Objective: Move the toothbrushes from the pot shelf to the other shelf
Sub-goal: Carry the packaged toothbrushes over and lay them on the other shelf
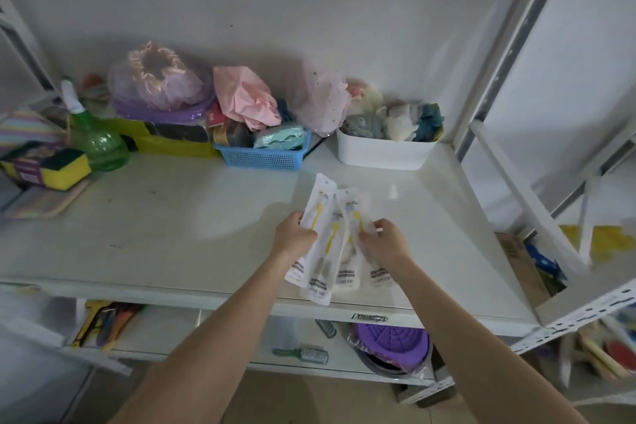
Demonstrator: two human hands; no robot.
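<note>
Several packaged toothbrushes point(335, 234), yellow brushes in white sleeves, are fanned out just above the front right part of a white shelf point(172, 217). My left hand point(294, 232) grips the leftmost packs at their middle. My right hand point(383, 239) pinches the rightmost pack from the right side. The lower ends of the packs hang over the shelf's front edge. Whether the packs touch the shelf surface I cannot tell.
At the back of the shelf stand a white bin point(385, 151), a blue basket point(265, 157), a green spray bottle point(94, 134) and sponges point(48, 165). A lower shelf holds a hairbrush point(306, 354) and a purple strainer point(390, 342). A second rack point(585, 306) stands at the right.
</note>
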